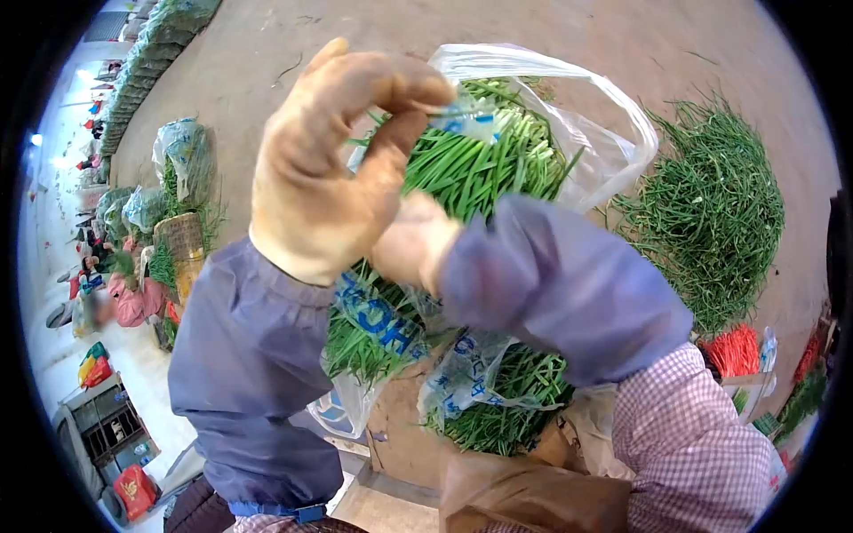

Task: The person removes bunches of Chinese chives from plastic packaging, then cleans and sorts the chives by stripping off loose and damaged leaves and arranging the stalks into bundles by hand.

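Left hand [324,173]: fingers curled nearly together; hold on printed film [475,126] unclear.
Right hand [413,242]: fingers hidden, cannot tell.
Greens [489,169], 1 o'clock: may scatter if film slips.

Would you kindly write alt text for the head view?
Left hand above green stalks in plastic bags, partly hiding the right hand. A loose green heap lies on the floor to the right.
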Available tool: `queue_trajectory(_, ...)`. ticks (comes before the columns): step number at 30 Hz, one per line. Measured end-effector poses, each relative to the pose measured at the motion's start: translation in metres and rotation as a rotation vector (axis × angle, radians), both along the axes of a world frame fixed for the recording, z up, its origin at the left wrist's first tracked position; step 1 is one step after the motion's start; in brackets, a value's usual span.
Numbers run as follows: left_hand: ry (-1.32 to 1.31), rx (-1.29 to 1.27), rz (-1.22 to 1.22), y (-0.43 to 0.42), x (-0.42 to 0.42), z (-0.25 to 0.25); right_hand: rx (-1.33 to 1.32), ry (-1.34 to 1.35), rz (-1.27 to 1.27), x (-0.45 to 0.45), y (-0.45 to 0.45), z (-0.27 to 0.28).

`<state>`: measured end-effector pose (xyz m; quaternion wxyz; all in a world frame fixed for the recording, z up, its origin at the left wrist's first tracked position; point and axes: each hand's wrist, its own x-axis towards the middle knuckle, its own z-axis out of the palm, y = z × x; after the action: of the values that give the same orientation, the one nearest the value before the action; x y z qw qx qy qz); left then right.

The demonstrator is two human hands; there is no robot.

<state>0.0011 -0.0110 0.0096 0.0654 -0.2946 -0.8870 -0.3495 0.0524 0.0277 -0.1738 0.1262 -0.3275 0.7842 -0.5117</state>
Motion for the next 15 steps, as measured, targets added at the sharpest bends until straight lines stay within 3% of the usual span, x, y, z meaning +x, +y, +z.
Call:
queue_trajectory(2,-0.017,0.214,0.055,-0.016,-0.015,-0.009,0.691,0.007,0.254,-0.065,0.017,0.033)
queue_trajectory(4,0.069,0.399,0.353,-0.045,-0.031,-0.016,0.762,-0.019,0.139,-0.062,0.02,0.008)
queue_trajectory(5,0.196,0.334,0.577,-0.081,-0.048,-0.022,0.722,-0.027,0.091,-0.058,0.025,0.008)
queue_trajectory(6,0.133,0.247,0.902,-0.102,-0.051,-0.016,0.683,-0.036,0.044,-0.051,0.032,0.012)
queue_trajectory(9,0.096,0.184,1.317,-0.238,-0.041,-0.099,0.755,-0.115,0.108,-0.043,0.045,0.031)
queue_trajectory(10,-0.074,0.047,1.406,-0.275,-0.019,-0.141,0.764,-0.107,0.105,-0.037,0.051,0.021)
queue_trajectory(11,-0.394,-0.434,1.298,-0.312,0.02,-0.186,0.743,-0.097,0.105,-0.035,0.056,0.018)
queue_trajectory(12,-0.596,-1.096,0.974,-0.348,0.059,-0.229,0.725,-0.078,0.106,-0.034,0.062,0.015)
queue_trajectory(13,-0.628,-1.434,0.579,-0.383,0.097,-0.272,0.71,-0.083,0.079,-0.035,0.065,0.019)
queue_trajectory(14,-0.898,-0.521,1.023,-0.366,0.125,-0.279,0.651,-0.067,0.027,-0.033,0.065,0.013)
queue_trajectory(15,-0.791,0.48,1.369,-0.344,0.152,-0.282,0.597,-0.061,0.008,-0.033,0.067,0.009)
